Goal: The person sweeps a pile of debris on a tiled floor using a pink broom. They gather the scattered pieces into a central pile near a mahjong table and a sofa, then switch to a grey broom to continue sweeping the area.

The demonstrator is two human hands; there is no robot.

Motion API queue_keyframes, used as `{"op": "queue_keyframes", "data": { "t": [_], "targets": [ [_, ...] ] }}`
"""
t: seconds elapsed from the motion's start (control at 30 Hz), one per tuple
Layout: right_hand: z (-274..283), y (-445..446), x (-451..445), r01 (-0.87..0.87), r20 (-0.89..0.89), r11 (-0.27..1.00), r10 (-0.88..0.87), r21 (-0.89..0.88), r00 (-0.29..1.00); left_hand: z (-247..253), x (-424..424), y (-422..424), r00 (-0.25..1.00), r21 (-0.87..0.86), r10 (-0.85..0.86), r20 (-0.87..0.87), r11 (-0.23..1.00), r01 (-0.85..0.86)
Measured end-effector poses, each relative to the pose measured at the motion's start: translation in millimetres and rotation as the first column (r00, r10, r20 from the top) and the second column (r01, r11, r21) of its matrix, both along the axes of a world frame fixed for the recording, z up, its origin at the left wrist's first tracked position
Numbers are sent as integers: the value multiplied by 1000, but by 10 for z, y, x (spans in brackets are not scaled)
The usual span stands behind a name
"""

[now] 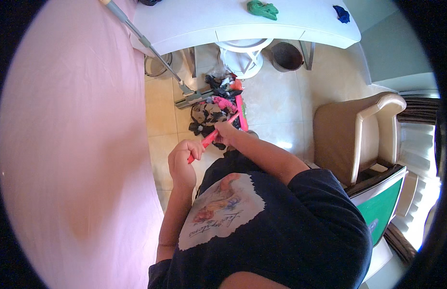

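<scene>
My left hand (pixel 185 153) is closed around the lower end of a red handle (pixel 210 139). Further up that handle, my right hand (pixel 225 133) grips it too. The handle slants up to a pink bar-shaped head (pixel 240 110) on the floor, perhaps a broom's; its underside is hidden. Against the head's left side lies a pile of black, brown and pink scraps or bags (pixel 209 113). A flat mop's grey head (pixel 194 97) touches the pile, its long pole (pixel 151 47) slanting to the upper left.
A pink-covered surface (pixel 78 144) fills the left. Ahead stands a white table (pixel 187 25) with green cloth (pixel 263 9) and dark blue cloth (pixel 341 14) on top. Below are a white round stand (pixel 241 67) and dark bucket (pixel 286 56). A beige armchair (pixel 339 133) stands right.
</scene>
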State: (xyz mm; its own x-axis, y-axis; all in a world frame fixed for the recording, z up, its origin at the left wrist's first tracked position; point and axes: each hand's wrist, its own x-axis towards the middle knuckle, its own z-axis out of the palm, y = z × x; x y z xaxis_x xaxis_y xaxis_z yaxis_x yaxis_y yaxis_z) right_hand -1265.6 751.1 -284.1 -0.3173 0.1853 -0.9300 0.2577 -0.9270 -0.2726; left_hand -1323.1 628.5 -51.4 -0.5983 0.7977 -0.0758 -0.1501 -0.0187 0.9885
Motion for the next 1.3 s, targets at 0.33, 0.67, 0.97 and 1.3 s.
{"op": "queue_keyframes", "data": {
  "t": [0.33,0.67,0.97,1.3],
  "targets": [
    [300,492,285,139,-68,989,-135,47,988,282,201,352,999,135,-2,51,991,-5],
    [-406,1255,165,-107,138,989,92,105,986,-523,243,838,998,95,-13,-64,995,19],
    [-505,957,-515,-310,-6,913,323,265,946,-430,-707,652,990,31,-119,-71,992,121],
    [-133,385,-943,582,-8,813,-582,13,813,-881,-3607,1459,928,-33,53,-368,997,-70]
  ]
}}
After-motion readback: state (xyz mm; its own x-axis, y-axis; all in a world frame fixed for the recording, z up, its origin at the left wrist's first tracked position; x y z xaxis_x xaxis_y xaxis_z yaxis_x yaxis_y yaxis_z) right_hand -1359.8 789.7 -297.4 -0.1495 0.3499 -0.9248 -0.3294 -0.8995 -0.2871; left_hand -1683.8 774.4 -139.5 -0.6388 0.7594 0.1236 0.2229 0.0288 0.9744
